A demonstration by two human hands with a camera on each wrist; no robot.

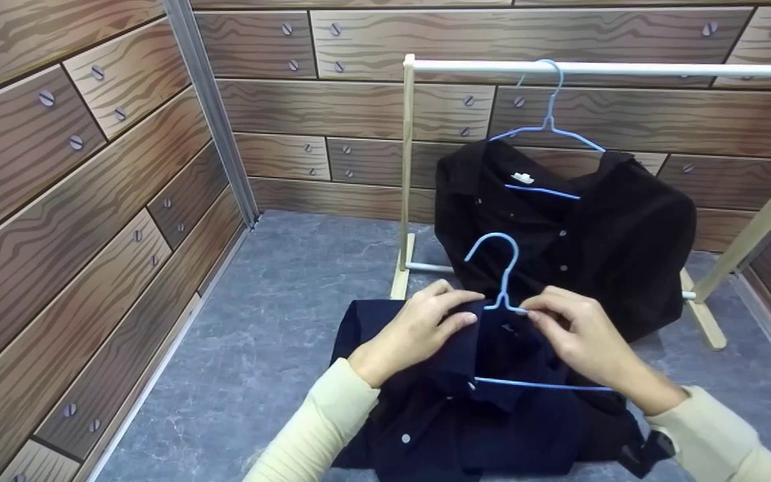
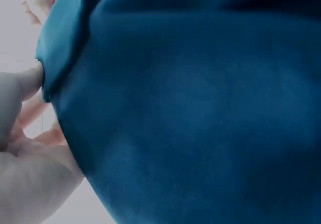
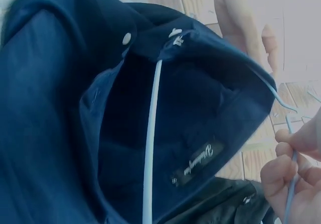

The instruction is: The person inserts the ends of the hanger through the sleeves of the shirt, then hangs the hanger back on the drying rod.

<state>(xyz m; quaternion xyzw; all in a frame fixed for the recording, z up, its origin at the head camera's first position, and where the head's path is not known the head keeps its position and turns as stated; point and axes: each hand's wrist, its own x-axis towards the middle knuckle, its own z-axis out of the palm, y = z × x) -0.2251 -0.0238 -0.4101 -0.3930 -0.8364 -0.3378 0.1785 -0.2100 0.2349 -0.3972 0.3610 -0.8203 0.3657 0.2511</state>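
A navy button-up shirt [image 1: 419,402] is held up in front of the rack, with a light-blue wire hanger [image 1: 506,278] partly inside it. My left hand [image 1: 419,328] pinches the shirt's collar beside the hanger's neck; the left wrist view has the thumb against the folded collar [image 2: 62,38]. Just right of the hook, the wire shoulder is gripped between thumb and fingers of my right hand [image 1: 579,335]. In the right wrist view the hanger's lower bar [image 3: 150,143] crosses the open neck, over a dark label [image 3: 198,161]. One hanger shoulder runs under the collar on the left-hand side.
Behind stands a rack with a white rail [image 1: 626,68] and wooden posts [image 1: 407,167]. A black shirt [image 1: 633,248] hangs from it on another blue hanger [image 1: 551,100]. Wood-patterned walls [image 1: 124,167] enclose the grey floor [image 1: 278,281].
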